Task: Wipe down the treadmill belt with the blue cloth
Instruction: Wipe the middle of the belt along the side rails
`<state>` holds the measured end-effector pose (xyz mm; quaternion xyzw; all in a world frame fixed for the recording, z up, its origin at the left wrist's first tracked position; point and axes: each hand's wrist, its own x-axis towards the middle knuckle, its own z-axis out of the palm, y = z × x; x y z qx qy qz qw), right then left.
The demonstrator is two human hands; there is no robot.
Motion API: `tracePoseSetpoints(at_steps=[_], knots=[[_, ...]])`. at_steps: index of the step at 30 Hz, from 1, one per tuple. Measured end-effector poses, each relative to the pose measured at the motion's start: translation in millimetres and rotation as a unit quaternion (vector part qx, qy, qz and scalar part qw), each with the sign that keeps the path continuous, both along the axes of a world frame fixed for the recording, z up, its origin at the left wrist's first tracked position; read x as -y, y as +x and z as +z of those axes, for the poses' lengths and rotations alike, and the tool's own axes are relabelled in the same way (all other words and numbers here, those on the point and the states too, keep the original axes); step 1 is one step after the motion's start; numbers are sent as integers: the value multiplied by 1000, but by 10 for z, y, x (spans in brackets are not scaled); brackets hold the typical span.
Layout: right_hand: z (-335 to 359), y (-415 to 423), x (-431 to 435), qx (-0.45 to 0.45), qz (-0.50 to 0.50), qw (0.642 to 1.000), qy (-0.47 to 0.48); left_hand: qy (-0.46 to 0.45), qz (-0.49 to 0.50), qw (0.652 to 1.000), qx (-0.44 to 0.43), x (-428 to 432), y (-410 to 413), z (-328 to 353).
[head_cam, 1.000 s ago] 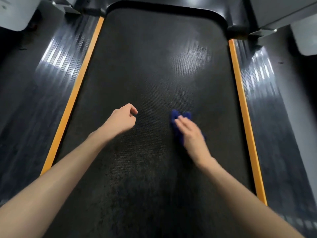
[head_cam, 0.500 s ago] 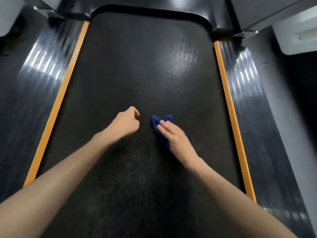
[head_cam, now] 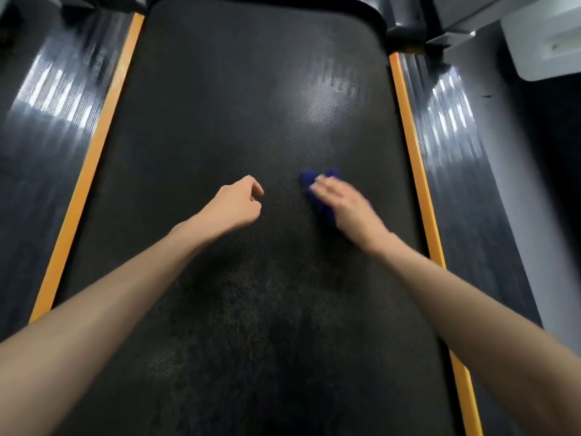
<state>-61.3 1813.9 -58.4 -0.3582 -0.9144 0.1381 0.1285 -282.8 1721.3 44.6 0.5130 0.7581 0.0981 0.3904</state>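
My right grip (head_cam: 347, 206), fingers flat, presses the blue cloth (head_cam: 307, 179) on the treadmill belt (head_cam: 220, 89); left grip (head_cam: 234, 206) curled, empty

Crumpled blue cloth (head_cam: 309, 179) lies on dark treadmill belt (head_cam: 239, 105)

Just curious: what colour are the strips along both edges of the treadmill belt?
Orange-yellow strips, plain with no pattern, seen best in the head view.

On my feed the left grip (head_cam: 234, 204) and right grip (head_cam: 349, 206) are bare hands, left forearm (head_cam: 125, 294) and right forearm (head_cam: 456, 294) bare to the frame edge.
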Motion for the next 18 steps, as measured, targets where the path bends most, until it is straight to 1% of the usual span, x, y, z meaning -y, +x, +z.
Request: tracePoseSetpoints(at_steps=[1, 2, 3, 5, 6, 7, 8, 9, 10, 11, 12, 13, 14, 15, 16, 18], knots=[[7, 114, -148, -21, -97, 995, 5, -7, -4, 1000, 1, 11, -5, -11], [-3, 209, -283, -23, -186, 982, 14, -11, -8, 1000, -1, 23, -19, -21], [-30, 244, -377, -15, -250, 968, 4, -15, -10, 1000, -4, 31, -33, -34], [-47, 105, -415, -9, -322, 946, -29, -28, -9, 1000, -3, 47, -45, -60], [-10, -37, -351, -13, -343, 939, -37, -34, -5, 999, -1, 44, -36, -72], [1, -183, -250, -37, -327, 943, -46, -36, 3, 999, -1, 30, -21, -83], [-36, -307, -93, -52, -255, 964, -45, -34, 10, 999, -2, 17, 6, -90], [-80, -384, 120, -47, -158, 986, -32, -27, 14, 1000, -2, 2, 46, -95], [-99, -393, 328, -26, -58, 998, -31, -19, 14, 1000, -5, -15, 91, -98], [-82, -330, 449, 5, 10, 1000, -25, -12, 10, 1000, -8, -29, 134, -99], [-49, -205, 444, 31, 40, 999, -11, -11, 2, 1000, -9, -34, 174, -96], [-31, -65, 344, 34, 17, 999, 6, -11, -6, 1000, -9, -39, 199, -93], [-4, 84, 223, 20, -52, 998, 6, -13, -13, 1000, -9, -36, 205, -96], [34, 241, 110, 3, -141, 990, 7, -14, -17, 1000, -9, -30, 199, -107], [63, 386, 9, 8, -216, 976, 0, -13, -18, 1000, -9, -24, 189, -123], [94, 602, -41, 35, -294, 955, -23, -12, -17, 1000, -9, 4, 153, -154]])
